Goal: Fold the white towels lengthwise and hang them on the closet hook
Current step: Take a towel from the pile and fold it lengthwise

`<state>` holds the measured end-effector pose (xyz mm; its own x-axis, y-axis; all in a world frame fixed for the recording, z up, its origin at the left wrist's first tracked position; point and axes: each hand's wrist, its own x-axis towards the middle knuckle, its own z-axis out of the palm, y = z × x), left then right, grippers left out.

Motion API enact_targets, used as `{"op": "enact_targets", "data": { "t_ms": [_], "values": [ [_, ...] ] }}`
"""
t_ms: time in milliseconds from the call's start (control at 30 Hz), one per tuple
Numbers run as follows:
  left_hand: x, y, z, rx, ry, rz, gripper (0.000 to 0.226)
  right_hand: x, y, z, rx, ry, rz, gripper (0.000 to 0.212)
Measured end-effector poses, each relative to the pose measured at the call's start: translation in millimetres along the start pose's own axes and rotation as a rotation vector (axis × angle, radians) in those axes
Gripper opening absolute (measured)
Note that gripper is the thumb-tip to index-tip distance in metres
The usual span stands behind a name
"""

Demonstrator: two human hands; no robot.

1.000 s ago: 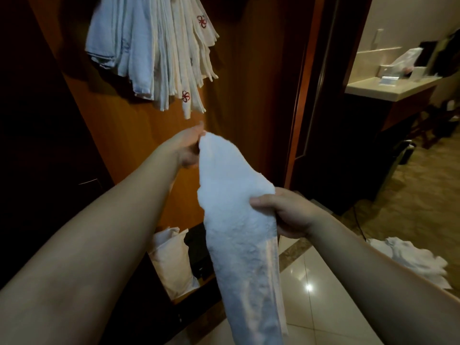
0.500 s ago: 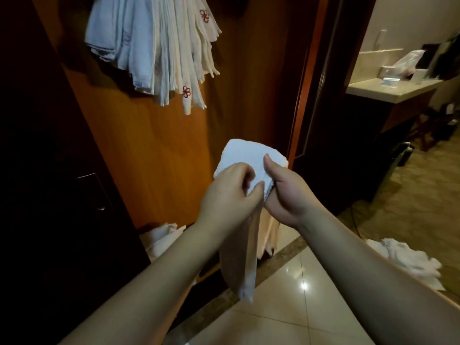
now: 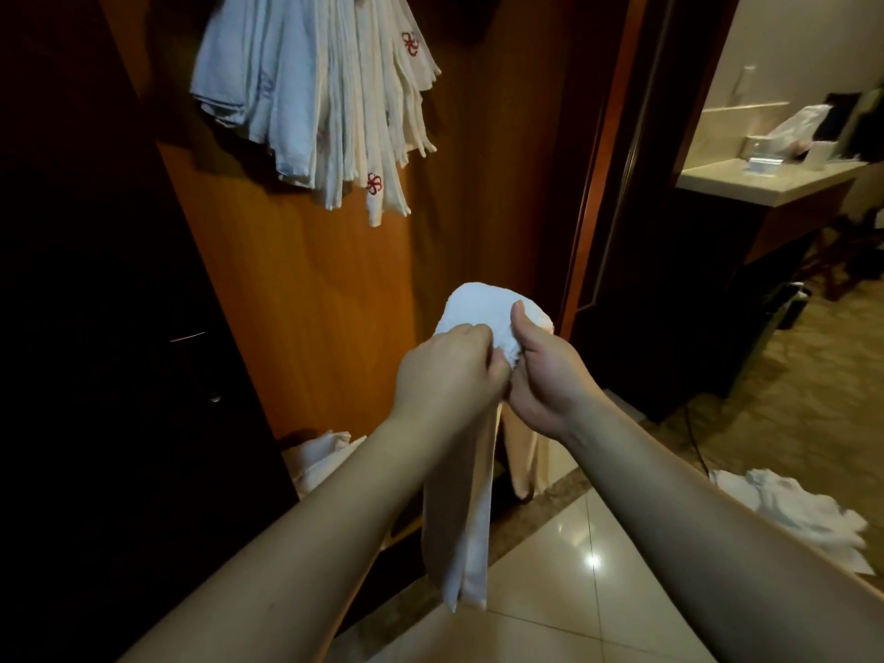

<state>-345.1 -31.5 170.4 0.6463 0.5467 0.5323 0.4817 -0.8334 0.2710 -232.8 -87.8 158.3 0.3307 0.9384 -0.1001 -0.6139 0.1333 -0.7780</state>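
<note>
A white towel [image 3: 483, 308], folded into a long narrow strip, is doubled over at its top, and its two ends hang down toward the floor. My left hand [image 3: 447, 370] pinches it just below the fold, fingers curled. My right hand [image 3: 543, 370] grips the same spot from the right, thumb pressed upward on the cloth. Several folded white towels [image 3: 325, 88], some with red flower emblems, hang in a bunch high on the wooden closet wall [image 3: 335, 289]. The hook is hidden behind them.
A loose pile of white towels [image 3: 789, 509] lies on the tiled floor at right. More white cloth [image 3: 318, 454] sits low inside the closet. A dark closet door [image 3: 119, 351] stands at left, a counter [image 3: 765, 184] with items at far right.
A second ago my hands held the strip stretched out, left hand high at its top. They have come together, doubling the towel over, and now hold the fold tighter.
</note>
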Motion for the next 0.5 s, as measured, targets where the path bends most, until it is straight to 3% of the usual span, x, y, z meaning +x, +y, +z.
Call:
{"op": "enact_targets", "data": {
  "t_ms": [200,367,433,500],
  "values": [
    [-2,-6,0,-0.066,0.115,0.041,0.025,3,6,2,-0.026,0.029,-0.014,0.065],
    [-19,-8,7,-0.125,0.169,0.166,0.019,1,7,9,-0.174,0.048,-0.002,0.100],
    [-25,-10,12,-0.233,0.124,0.124,0.016,1,8,10,-0.264,0.047,-0.015,0.083],
    [-31,-12,17,-0.414,0.068,-0.025,0.011,4,7,12,-0.368,0.079,-0.042,0.049]
  ]
}}
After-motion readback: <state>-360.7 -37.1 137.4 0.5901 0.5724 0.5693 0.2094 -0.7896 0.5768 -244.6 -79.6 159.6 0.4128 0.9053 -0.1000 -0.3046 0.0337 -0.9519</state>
